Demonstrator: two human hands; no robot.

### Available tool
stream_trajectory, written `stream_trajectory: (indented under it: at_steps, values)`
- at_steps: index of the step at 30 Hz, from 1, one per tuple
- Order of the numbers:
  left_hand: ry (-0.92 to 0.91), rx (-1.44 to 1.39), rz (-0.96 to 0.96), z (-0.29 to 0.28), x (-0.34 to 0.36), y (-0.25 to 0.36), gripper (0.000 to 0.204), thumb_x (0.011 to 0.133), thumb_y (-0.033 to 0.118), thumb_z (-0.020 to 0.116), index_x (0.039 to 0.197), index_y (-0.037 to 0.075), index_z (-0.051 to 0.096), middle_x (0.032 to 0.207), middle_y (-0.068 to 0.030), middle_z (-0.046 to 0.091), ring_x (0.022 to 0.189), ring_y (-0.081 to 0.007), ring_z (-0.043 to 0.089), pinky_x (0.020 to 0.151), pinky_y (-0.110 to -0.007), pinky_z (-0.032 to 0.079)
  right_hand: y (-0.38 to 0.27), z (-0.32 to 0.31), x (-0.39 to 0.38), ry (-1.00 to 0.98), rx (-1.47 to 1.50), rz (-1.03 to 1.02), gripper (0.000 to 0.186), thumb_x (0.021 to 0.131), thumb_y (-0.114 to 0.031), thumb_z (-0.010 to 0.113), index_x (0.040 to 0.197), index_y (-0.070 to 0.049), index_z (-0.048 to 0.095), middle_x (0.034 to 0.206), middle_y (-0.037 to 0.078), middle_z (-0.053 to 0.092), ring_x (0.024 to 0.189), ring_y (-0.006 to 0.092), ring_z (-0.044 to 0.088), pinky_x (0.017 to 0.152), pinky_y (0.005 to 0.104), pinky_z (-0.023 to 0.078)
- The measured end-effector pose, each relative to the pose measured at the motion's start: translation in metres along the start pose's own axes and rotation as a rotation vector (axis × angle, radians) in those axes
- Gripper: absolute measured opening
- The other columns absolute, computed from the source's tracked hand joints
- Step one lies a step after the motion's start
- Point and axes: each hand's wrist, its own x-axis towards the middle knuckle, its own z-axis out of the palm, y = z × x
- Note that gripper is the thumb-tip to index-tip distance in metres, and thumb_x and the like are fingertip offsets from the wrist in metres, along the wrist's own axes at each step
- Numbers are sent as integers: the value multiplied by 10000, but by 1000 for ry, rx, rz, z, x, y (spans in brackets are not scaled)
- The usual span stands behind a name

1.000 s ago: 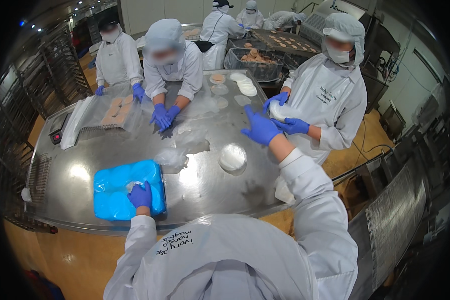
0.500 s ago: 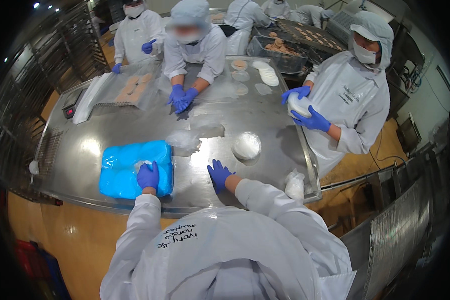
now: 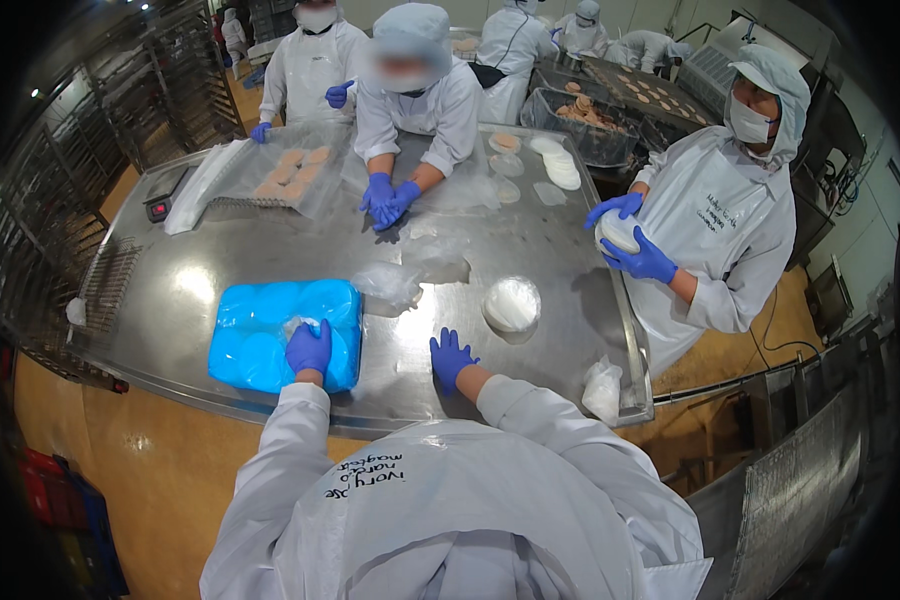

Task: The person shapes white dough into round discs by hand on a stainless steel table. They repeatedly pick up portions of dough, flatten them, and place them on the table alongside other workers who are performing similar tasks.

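Observation:
A blue plastic-wrapped pack (image 3: 245, 340) with rounded bulges lies on the metal table, left of centre. My left hand (image 3: 308, 347), in a purple-blue glove, rests on its right half with the fingers closed. Beside those fingertips a bit of crumpled clear plastic (image 3: 295, 325) shows; the fingers seem to grip it. My right hand (image 3: 454, 360), gloved alike, lies flat on the tabletop with its fingers apart and holds nothing. Just beyond it stands a round stack of white discs (image 3: 511, 305) under clear film. Loose clear plastic bags (image 3: 388, 285) lie between the pack and the stack.
Across the table (image 3: 300, 250) a co-worker (image 3: 420, 105) leans on it with gloved hands together. Another co-worker (image 3: 720, 210) at the right holds white discs (image 3: 620, 233). Flat pinkish pieces (image 3: 292, 172) lie on plastic near a small scale (image 3: 162, 200). A white bundle (image 3: 602, 390) sits near the right corner.
The whole view has shifted, so the table and people appear slightly farther right and mostly lower. Both my hands stay at nearly the same places on the pack and table.

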Motion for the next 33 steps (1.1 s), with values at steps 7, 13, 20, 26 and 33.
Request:
stream_trajectory:
  at_steps: [7, 13, 20, 26, 33]
  values:
    - [-98, 66, 22, -7, 6, 1, 681, 879, 620, 421, 1019, 3, 674, 1040, -232, 655, 939, -387, 635, 837, -443, 495, -6, -13, -16, 16, 46, -21, 1175, 642, -153, 842, 1503, -275, 51, 1547, 240, -7, 1396, 504, 113, 1041, 650, 293]
    - [-56, 157, 121, 6, 25, -18, 793, 834, 722, 385, 1124, 37, 660, 1222, -215, 590, 1188, -332, 522, 1040, -409, 358, -16, -22, -17, -23, -52, 1, 1060, 746, -187, 763, 1509, -228, 28, 1552, 240, -16, 1390, 518, 114, 1062, 650, 247]
    - [-111, -84, 91, -11, 27, -11, 716, 812, 696, 468, 881, 28, 717, 940, -200, 685, 910, -351, 655, 833, -422, 502, -11, -11, -4, -14, -24, -17, 1076, 736, -175, 759, 1510, -166, 11, 1540, 276, -23, 1399, 522, 42, 1066, 657, 226]
    - [-13, 35, 49, -5, 28, -12, 734, 831, 687, 445, 861, 2, 709, 920, -213, 682, 870, -362, 661, 790, -434, 513, -12, -6, -5, -29, -62, -31, 1163, 663, -161, 819, 1511, -206, 24, 1533, 292, -26, 1401, 518, 46, 1057, 664, 239]
    - [-283, 47, 24, -26, 36, -4, 862, 796, 771, 391, 997, -7, 704, 1072, -253, 645, 1035, -389, 611, 918, -429, 463, -16, -31, -18, -28, -70, -66, 1192, 631, -215, 857, 1515, -249, 59, 1566, 211, -34, 1409, 503, 54, 1000, 692, 269]
